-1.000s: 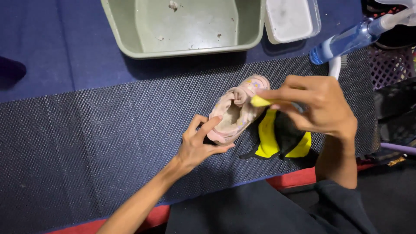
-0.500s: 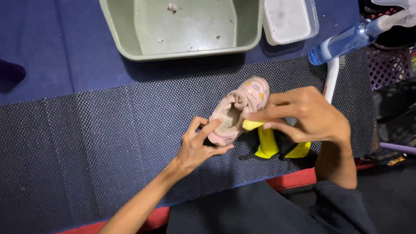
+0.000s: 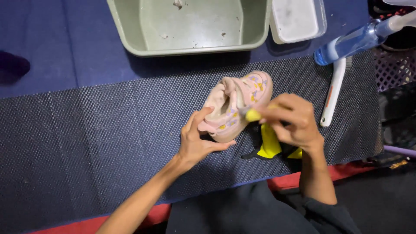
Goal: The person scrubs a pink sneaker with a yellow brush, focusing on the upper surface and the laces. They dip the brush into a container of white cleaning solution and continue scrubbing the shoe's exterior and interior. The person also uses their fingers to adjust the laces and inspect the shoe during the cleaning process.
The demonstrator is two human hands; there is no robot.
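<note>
A small pink child's shoe (image 3: 242, 97) with yellow spots lies on its side on a dark textured mat (image 3: 86, 143). My left hand (image 3: 197, 141) grips the shoe's heel end, fingers around its back rim. My right hand (image 3: 288, 119) pinches a yellow-and-black cloth (image 3: 269, 145) and presses a yellow fold of it against the shoe's side. The rest of the cloth hangs under my right hand onto the mat.
A green plastic basin (image 3: 143, 34) with a wet bottom stands at the back. Beside it is a white lidded box (image 3: 299, 19). A blue spray bottle (image 3: 353, 41) and a white-handled brush (image 3: 333, 93) lie at the right. A dark mesh basket (image 3: 396, 71) is far right.
My right hand has slid the yellow cloth from the shoe's toe down along its side toward me. The shoe has tipped slightly. My left hand stays on the heel.
</note>
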